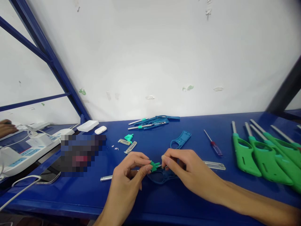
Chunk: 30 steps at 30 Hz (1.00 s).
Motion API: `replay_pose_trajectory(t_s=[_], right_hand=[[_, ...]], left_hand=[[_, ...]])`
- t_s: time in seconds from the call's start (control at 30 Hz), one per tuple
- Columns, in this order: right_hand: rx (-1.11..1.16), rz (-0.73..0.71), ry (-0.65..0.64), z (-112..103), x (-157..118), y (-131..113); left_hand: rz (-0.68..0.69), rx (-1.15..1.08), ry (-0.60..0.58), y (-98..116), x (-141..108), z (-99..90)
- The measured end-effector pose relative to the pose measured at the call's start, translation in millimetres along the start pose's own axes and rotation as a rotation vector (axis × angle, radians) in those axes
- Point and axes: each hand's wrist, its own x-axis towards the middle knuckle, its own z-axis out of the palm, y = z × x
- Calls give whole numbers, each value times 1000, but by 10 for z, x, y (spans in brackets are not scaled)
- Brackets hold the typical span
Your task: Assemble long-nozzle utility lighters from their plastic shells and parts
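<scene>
My left hand (128,180) pinches a small green plastic trigger piece (154,166) between thumb and fingertips. Thumb and forefinger of my right hand (188,166) are closed close against its right side, on something thin that I cannot make out. Beneath both hands lies a blue lighter casing half (161,179), partly covered by them. A metal tube (106,178) sticks out left of my left hand. Another blue casing half (182,139) lies behind my right hand, and a clear plastic tank (214,165) shows beyond its wrist.
Several green lighters (246,157) lie at right, beside a screwdriver (215,147). Blue lighter parts (155,122) sit by the wall. Another green piece (129,137) and clear tanks (131,147) are left of centre. A power strip (30,153), a phone (50,172) and cables occupy the left.
</scene>
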Motion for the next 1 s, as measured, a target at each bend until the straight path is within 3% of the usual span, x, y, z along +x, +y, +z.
replay_pose_trajectory(t_s=[0.17, 0.47, 0.77, 1.0], right_hand=[[3, -12, -6, -13, -21, -36], [18, -34, -14, -19, -42, -51], [29, -33, -4, -13, -51, -60], [74, -31, -7, -53, -22, -22]], left_hand=[[-89, 42, -21, 30, -13, -2], [26, 92, 22, 8, -15, -7], [-60, 155, 13, -1, -46, 1], [-8, 360, -21, -100, -81, -31]])
